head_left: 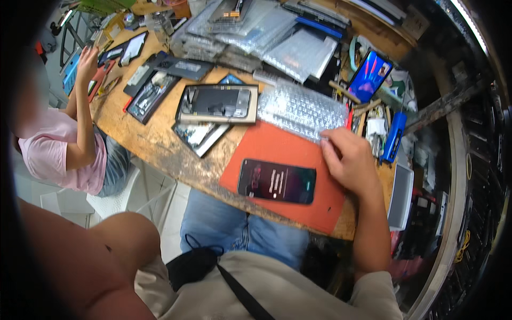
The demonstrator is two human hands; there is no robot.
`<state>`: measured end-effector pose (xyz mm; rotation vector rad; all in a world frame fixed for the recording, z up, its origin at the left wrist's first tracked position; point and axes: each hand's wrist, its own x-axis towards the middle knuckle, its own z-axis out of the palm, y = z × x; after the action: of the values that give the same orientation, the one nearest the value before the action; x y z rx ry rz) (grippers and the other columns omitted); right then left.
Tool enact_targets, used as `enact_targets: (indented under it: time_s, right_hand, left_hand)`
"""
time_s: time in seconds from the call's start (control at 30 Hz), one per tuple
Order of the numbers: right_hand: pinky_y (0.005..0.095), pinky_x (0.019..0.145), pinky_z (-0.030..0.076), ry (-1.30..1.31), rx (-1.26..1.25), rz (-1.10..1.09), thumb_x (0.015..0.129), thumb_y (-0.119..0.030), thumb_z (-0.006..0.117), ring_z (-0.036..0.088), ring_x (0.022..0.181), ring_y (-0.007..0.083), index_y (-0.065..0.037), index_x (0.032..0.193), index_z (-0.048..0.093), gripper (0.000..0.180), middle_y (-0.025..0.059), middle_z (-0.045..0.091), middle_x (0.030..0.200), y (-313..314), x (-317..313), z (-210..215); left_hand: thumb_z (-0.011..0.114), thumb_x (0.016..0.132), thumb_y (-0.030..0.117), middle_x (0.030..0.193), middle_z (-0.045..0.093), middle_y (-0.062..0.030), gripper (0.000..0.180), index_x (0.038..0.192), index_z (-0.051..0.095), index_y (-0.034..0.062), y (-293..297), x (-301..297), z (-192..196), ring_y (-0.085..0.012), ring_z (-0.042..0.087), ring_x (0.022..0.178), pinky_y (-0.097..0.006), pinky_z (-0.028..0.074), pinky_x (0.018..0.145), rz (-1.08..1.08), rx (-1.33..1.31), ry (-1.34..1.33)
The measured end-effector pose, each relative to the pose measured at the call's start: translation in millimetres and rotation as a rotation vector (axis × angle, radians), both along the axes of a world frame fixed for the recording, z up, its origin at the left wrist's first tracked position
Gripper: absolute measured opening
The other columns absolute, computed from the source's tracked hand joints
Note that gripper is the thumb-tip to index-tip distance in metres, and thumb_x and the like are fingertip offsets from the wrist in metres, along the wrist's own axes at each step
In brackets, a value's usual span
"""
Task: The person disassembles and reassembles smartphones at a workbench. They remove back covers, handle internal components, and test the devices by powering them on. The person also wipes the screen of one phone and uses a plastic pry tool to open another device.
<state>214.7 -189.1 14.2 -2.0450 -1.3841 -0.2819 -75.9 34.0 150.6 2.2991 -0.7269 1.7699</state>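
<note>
A dark smartphone (277,181) with lit text on its screen lies face up on an orange-red mat (328,213) in front of me. My right hand (349,160) rests at the mat's right side, beyond the phone and apart from it. Its fingers are loosely bent, with thumb and forefinger apart at the corner of a bubble-wrap sheet (301,109); I see nothing held in them. My left arm (114,250) is bent at the lower left, and its hand is out of view.
Opened phones and a boxed dark screen (218,101) lie left of the bubble wrap. Stacked plastic-wrapped panels (234,32) fill the back. At right are a lit phone (370,76), tools, a blue tool (393,137) and a grey tray (401,197). A person in pink (64,144) sits at left.
</note>
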Motion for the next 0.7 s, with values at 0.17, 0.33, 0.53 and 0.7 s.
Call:
enact_targets:
  time_s: [0.17, 0.33, 0.53, 0.7]
  right_hand:
    - [0.0447, 0.067, 0.057, -0.024, -0.044, 0.007, 0.092, -0.008, 0.073, 0.072, 0.077, 0.0361, -0.004, 0.102, 0.074, 0.011, 0.0153, 0.072, 0.088, -3.4, -0.8, 1.3]
    - [0.0456, 0.07, 0.058, -0.044, -0.027, -0.023, 0.093, -0.009, 0.072, 0.073, 0.08, 0.0368, -0.003, 0.101, 0.074, 0.01, 0.0159, 0.073, 0.09, -8.5, 0.4, -9.5]
    - [0.0462, 0.069, 0.057, 0.068, -0.034, -0.013, 0.095, -0.009, 0.071, 0.073, 0.079, 0.0379, -0.003, 0.1, 0.073, 0.008, 0.0154, 0.074, 0.09, -4.7, 2.4, -0.8]
    - [0.0462, 0.069, 0.057, 0.086, -0.022, -0.042, 0.095, -0.009, 0.071, 0.072, 0.079, 0.0373, -0.004, 0.101, 0.073, 0.009, 0.0147, 0.074, 0.092, -6.9, 3.2, -0.4]
  left_hand:
    - [0.085, 0.084, 0.016, 0.12, 0.066, -0.0196, 0.066, 0.141, 0.058, -0.0009, -1.2, 18.5, -10.8, -0.033, 0.064, 0.109, -0.042, 0.053, 0.093, -0.036, 0.01, -0.05]
    - [0.085, 0.083, 0.014, 0.119, 0.066, -0.0195, 0.067, 0.141, 0.057, -0.0014, -8.3, 25.9, -19.0, -0.0326, 0.064, 0.107, -0.041, 0.052, 0.092, -0.061, -0.023, -0.06]
    - [0.084, 0.082, 0.012, 0.117, 0.065, -0.0193, 0.068, 0.142, 0.055, -0.0019, -0.5, 44.7, -39.3, -0.0322, 0.064, 0.104, -0.04, 0.052, 0.091, 0.05, -0.113, 0.093]
    - [0.086, 0.082, 0.012, 0.127, 0.065, -0.0214, 0.078, 0.149, 0.049, -0.0027, 16.1, 65.4, -121.0, -0.0351, 0.064, 0.112, -0.044, 0.051, 0.099, -0.005, -0.465, 0.944]
